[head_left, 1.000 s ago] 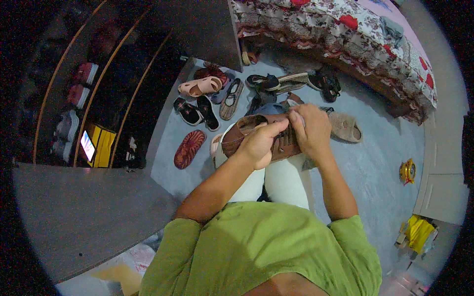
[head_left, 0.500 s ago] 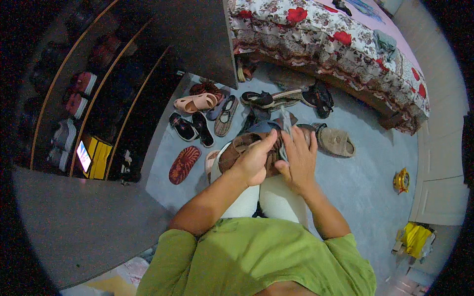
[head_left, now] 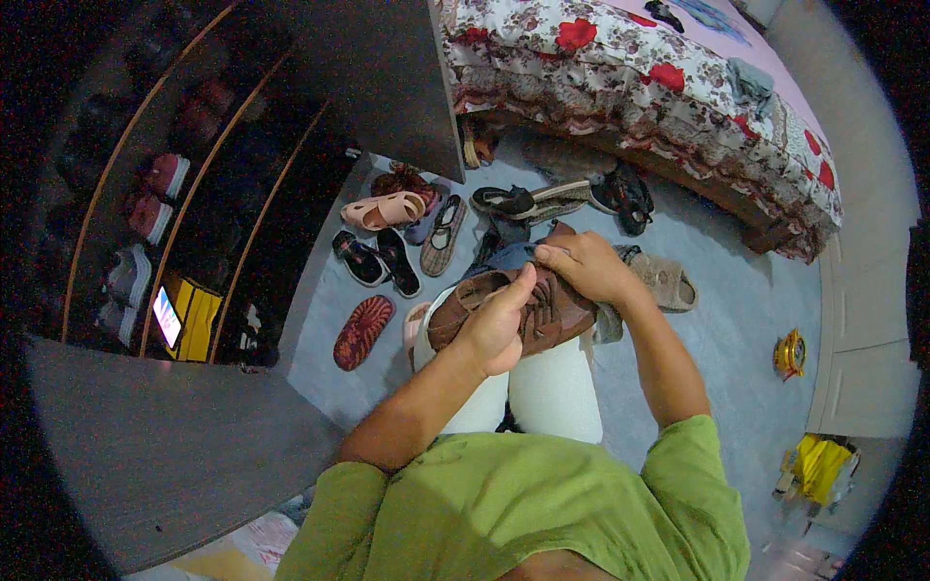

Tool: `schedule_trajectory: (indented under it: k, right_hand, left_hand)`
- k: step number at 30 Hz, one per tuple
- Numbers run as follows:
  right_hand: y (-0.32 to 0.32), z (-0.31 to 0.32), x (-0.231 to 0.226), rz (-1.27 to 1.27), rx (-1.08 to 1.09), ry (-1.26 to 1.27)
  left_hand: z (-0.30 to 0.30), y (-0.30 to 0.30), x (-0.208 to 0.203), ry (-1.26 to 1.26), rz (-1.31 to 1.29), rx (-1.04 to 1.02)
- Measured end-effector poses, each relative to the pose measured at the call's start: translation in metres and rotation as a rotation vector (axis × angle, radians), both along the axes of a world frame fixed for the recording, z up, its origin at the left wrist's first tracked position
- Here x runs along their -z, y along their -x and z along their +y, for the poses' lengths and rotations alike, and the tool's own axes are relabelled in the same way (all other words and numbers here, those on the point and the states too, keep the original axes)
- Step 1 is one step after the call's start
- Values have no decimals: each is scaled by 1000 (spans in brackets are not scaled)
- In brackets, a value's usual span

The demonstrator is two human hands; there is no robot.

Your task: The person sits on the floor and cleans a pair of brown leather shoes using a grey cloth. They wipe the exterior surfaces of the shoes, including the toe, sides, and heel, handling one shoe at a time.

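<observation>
A brown leather lace-up shoe (head_left: pixel 557 315) lies across my lap, above my knees in pale trousers. My left hand (head_left: pixel 496 334) is closed round its near left part, the thumb pressed on top by the laces. My right hand (head_left: pixel 589 266) is bent over the far right side of the shoe; its thumb points left and its fingers are curled out of sight. Whatever those fingers grip is hidden. A grey cloth-like piece (head_left: pixel 608 324) shows below my right wrist, beside the shoe. Something blue (head_left: pixel 513 258) shows just beyond the shoe.
Sandals (head_left: pixel 385 210), black shoes (head_left: pixel 397 261), a patterned red sole (head_left: pixel 363 332) and a beige slipper (head_left: pixel 668 283) lie around on the floor. An open shoe cabinet (head_left: pixel 194 194) stands left, a floral-covered bed (head_left: pixel 630 87) beyond. A gold round object (head_left: pixel 790 353) sits right.
My right hand has moved up and away from my left hand, turning over the shoe's far side. The grey strip it held upright no longer shows there. More of the shoe is visible.
</observation>
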State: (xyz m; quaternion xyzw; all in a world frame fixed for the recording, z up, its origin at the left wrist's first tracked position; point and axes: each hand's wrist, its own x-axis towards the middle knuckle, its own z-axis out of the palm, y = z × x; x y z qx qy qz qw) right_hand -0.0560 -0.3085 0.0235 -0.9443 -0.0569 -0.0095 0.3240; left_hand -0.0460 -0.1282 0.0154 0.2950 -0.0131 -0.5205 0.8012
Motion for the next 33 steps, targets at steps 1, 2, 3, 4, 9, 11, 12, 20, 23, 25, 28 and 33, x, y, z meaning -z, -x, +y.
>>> schedule_trajectory:
  k: [1, 2, 3, 4, 9, 11, 12, 20, 23, 25, 28, 33]
  right_hand:
    - [4, -1, 1, -23, 56, -46]
    - [11, -2, 5, -44, 113, -92]
    - [18, -1, 9, -65, 170, -138]
    - [23, -1, 12, -107, 208, -196]
    - [50, 2, 29, -322, 371, -323]
    - [60, 9, 29, -372, 388, -248]
    - [63, 11, 27, -395, 394, -211]
    - [54, -4, -14, -238, 2, -90]
    - [49, 14, -32, -220, -114, 45]
    - [42, 25, -38, -219, -175, 61]
    - [34, 38, -46, -108, -341, -19]
    - [28, 71, -55, -7, -454, 15]
  left_hand:
    - [0, 0, 1, -2, 5, -3]
    - [0, 1, 2, -4, 12, -5]
    - [0, 0, 2, 8, 18, 12]
    - [1, -1, 2, 20, 23, 30]
    - [2, 0, -1, 39, 35, 71]
    - [2, 0, 2, 47, 16, 81]
    - [2, 2, 4, 20, -39, 56]
    - [9, 23, 11, -56, -492, 32]
    - [19, 27, 14, -257, -715, 87]
    - [22, 28, 17, -343, -808, 125]
    - [23, 29, 17, -248, -925, 121]
    - [36, 40, 74, -348, -1602, 14]
